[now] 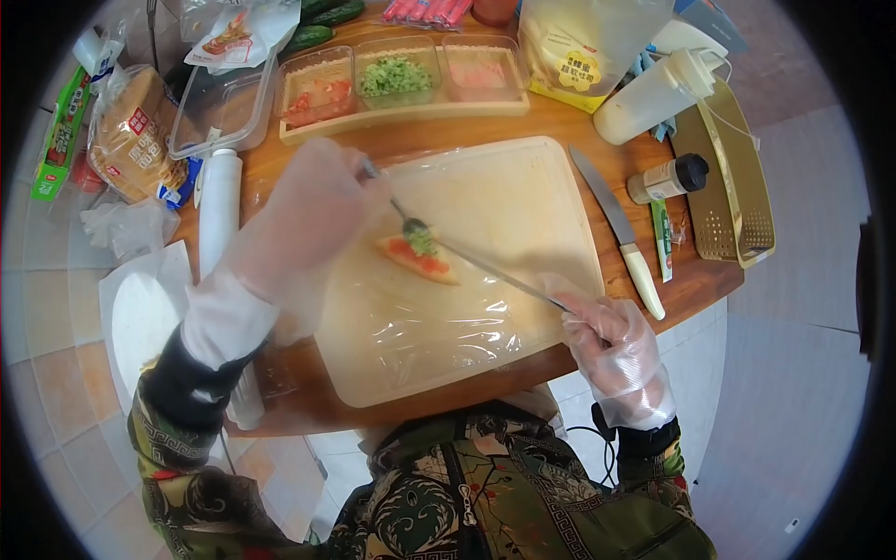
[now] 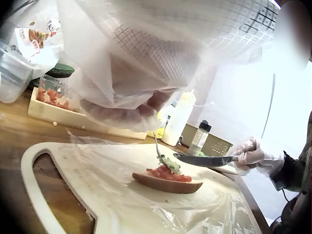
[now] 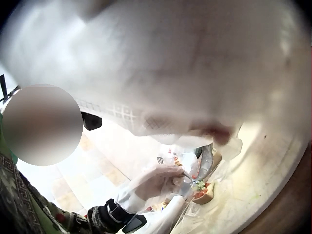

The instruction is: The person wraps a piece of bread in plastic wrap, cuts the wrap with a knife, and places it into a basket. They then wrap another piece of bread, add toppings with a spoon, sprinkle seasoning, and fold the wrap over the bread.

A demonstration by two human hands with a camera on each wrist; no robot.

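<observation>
Bread piece (image 2: 168, 185), crust down, about mid-board; red diced topping (image 2: 158, 172) along it, green dice (image 1: 425, 245) heaped at one part. Spoon (image 1: 414, 226), bowl at the green dice, handle pinched in the gloved left hand (image 1: 322, 201). Table knife (image 1: 499, 273), blade tip near the dice, handle gripped by curled fingers of the gloved right hand (image 1: 616, 359). Cutting board (image 1: 537, 177), under crinkled clear film (image 1: 467, 327), by the tabletop's (image 1: 691, 301) near edge. Kitchen knife (image 1: 607, 203), right of board. Wooden tray (image 1: 411, 117) with three tubs, beyond the board's far edge. Risks: dice spilling over the crust if the spoon tips or the blade pushes too hard; bread skidding if loose film slips.
</observation>
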